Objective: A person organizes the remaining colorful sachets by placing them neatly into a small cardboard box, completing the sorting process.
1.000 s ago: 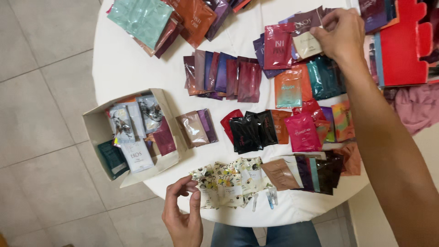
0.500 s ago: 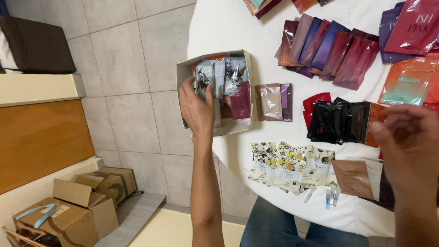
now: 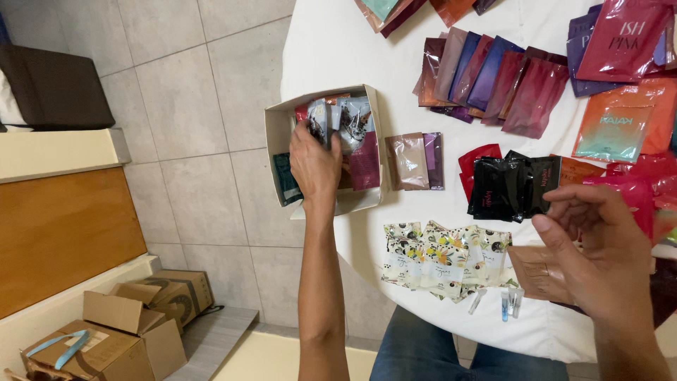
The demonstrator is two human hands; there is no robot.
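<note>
My left hand (image 3: 315, 166) reaches into a small open cardboard box (image 3: 278, 120) at the left edge of the white round table (image 3: 338, 56). Its fingers pinch a grey patterned sachet (image 3: 319, 116) that stands among several other sachets in the box. My right hand (image 3: 599, 254) hovers low over the table at the right with its fingers loosely spread and nothing in them. A brown sachet (image 3: 534, 271) lies flat just under it. Black sachets (image 3: 511, 185) lie beyond its fingertips.
Floral sachets (image 3: 441, 257) and small clear vials (image 3: 509, 302) lie near the table's front edge. Rows of purple and maroon sachets (image 3: 486, 77) and orange and pink packs (image 3: 620, 127) fill the far side. Cardboard boxes (image 3: 120, 331) stand on the floor at left.
My left hand went from the table's front edge into the cardboard box. My right hand came back from the far packs to the front right, and the pale sachet it held is gone.
</note>
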